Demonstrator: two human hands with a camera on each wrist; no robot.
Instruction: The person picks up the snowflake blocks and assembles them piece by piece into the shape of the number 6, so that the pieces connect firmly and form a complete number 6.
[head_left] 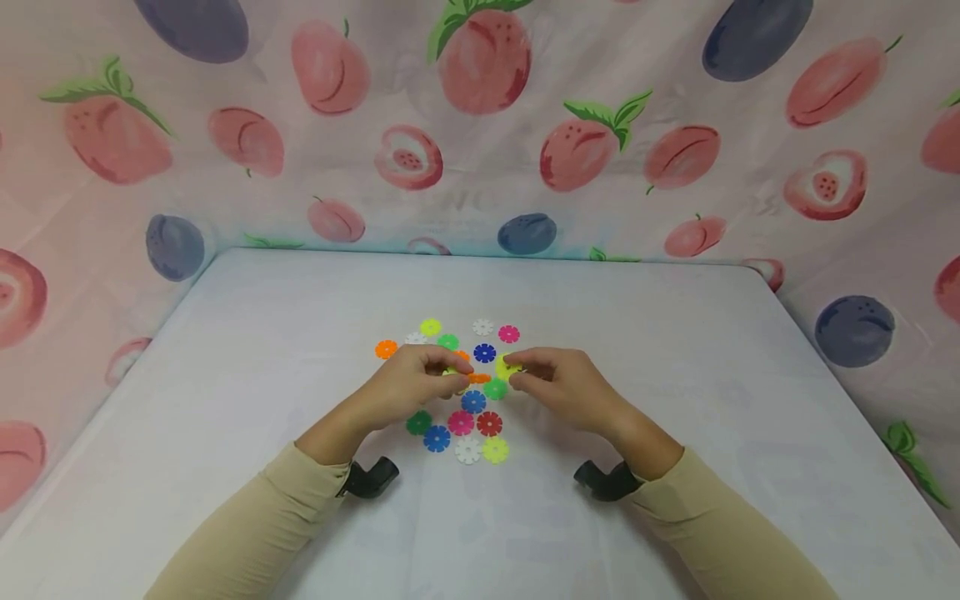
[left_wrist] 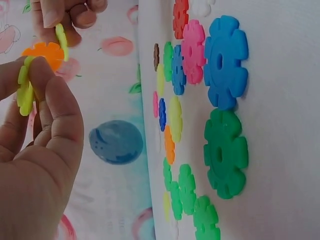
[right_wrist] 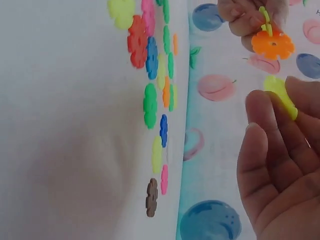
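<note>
My left hand (head_left: 408,385) pinches a yellow notched plastic disc (left_wrist: 25,87) between thumb and fingers. An orange notched disc (right_wrist: 274,46) is slotted crosswise onto that yellow one, facing the other hand. Opposite, my right hand (head_left: 566,385) pinches a second yellow notched disc (right_wrist: 281,95) on edge. In the right wrist view a small gap separates this disc from the orange one. Both hands are above the table among loose notched discs, including a light green disc (head_left: 495,389) and a blue disc (head_left: 473,402). The left fingers partly hide some discs behind them.
Loose discs lie spread flat on the white table (head_left: 225,375), among them a pink disc (head_left: 461,422), a red disc (head_left: 490,423) and a dark green disc (head_left: 419,422). A fruit-print curtain (head_left: 480,150) hangs behind the table. Black fittings (head_left: 372,478) show at both wrists.
</note>
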